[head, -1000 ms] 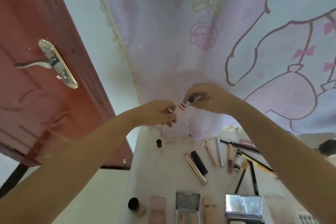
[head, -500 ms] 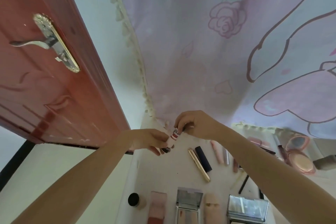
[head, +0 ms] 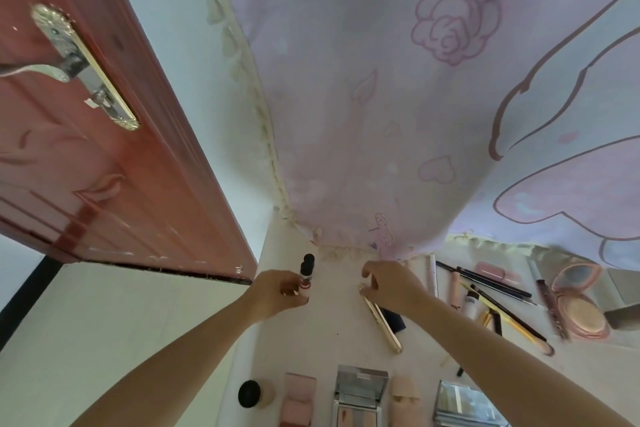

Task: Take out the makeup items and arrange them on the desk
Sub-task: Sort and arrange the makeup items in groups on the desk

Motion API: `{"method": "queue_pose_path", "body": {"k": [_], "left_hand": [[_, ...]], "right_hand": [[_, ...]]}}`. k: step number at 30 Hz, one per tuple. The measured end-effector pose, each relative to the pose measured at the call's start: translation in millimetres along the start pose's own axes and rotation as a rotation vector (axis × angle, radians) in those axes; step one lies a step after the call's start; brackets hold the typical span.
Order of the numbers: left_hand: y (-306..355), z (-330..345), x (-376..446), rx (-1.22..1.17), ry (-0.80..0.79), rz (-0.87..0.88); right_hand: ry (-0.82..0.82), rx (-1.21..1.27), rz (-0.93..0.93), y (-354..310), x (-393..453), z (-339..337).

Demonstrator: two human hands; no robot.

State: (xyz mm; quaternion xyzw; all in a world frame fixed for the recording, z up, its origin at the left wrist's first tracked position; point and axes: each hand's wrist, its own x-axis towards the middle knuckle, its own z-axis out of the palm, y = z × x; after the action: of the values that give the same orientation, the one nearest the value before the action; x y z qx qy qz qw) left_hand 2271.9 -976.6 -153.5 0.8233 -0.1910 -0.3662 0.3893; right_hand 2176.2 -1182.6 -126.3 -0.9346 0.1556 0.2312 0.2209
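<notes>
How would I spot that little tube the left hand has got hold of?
Start at the red door, then drop to the white desk beside its lower corner. At the desk's back left, the left hand holds a small tube upright; unlike the items lying flat, it stands, black-capped with a red-and-white label.

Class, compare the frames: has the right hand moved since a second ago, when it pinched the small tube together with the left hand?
Yes. The right hand has let go of the small tube and dropped rightward to the gold tube on the desk.
</notes>
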Motion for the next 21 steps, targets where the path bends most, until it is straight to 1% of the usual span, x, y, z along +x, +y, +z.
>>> {"method": "queue_pose_path", "body": {"k": [2, 4, 7, 10, 14, 21], "left_hand": [[-12, 7, 1, 0.105, 0.069, 0.048], [-18, 14, 3, 0.160, 0.128, 0.058], [-22, 22, 6, 0.135, 0.222, 0.035], [-24, 28, 11, 0.174, 0.239, 0.016], [-25, 32, 15, 0.109, 0.277, -0.022], [-20, 37, 20, 0.180, 0.279, -0.023]], "right_hand": [[-0.037, -0.177, 0.036, 2, 1, 15], [-0.017, -0.254, 0.048, 0, 2, 27], [0.029, -0.264, 0.079, -3, 3, 37], [0.021, -0.285, 0.115, -5, 4, 41], [0.016, -0.266, 0.101, -2, -5, 51], [-0.084, -0.137, 0.147, 1, -24, 67]]}}
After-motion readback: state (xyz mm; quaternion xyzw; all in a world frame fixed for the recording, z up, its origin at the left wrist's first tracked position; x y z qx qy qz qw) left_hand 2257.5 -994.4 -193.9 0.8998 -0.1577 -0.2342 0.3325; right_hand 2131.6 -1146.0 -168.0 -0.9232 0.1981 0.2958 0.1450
